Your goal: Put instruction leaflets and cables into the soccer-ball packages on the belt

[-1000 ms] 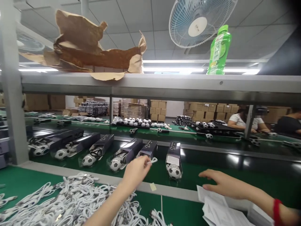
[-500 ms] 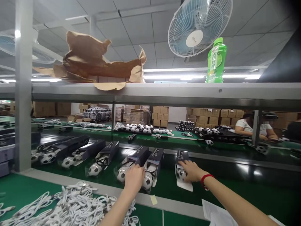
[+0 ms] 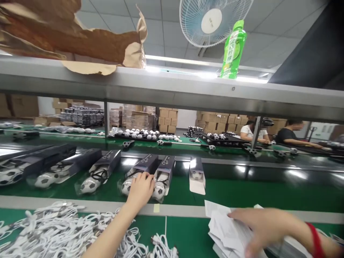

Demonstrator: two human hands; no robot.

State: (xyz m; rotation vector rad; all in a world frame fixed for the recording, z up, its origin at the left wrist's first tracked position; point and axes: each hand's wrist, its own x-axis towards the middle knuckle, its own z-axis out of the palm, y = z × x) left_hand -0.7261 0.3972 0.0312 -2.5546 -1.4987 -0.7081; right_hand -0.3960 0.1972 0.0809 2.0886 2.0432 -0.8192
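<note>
My left hand (image 3: 141, 188) reaches between two open dark boxes, the left box (image 3: 148, 162) and the right box (image 3: 167, 165). Its fingers curl downward beside a bagged soccer-ball-shaped item (image 3: 127, 187) and another black-and-white ball (image 3: 159, 190); what the fingertips grip is hidden. My right hand (image 3: 264, 225), slightly blurred, hovers at a pile of folded white paper sheets (image 3: 227, 229), thumb and fingers apart. Farther along the green belt, a separate open box (image 3: 197, 165) holds a ball (image 3: 197, 175), its white flap facing me.
A heap of white cables (image 3: 67, 229) covers the bench at front left. More boxes with balls (image 3: 91, 184) line the belt leftward. Overhead runs a grey shelf (image 3: 174, 86) carrying brown paper and a green bottle (image 3: 234, 50). Two people sit beyond at the right.
My right hand has left the separate box and come down right to the paper sheets. My left hand stays by the same two boxes. The view has tilted down and shifted right.
</note>
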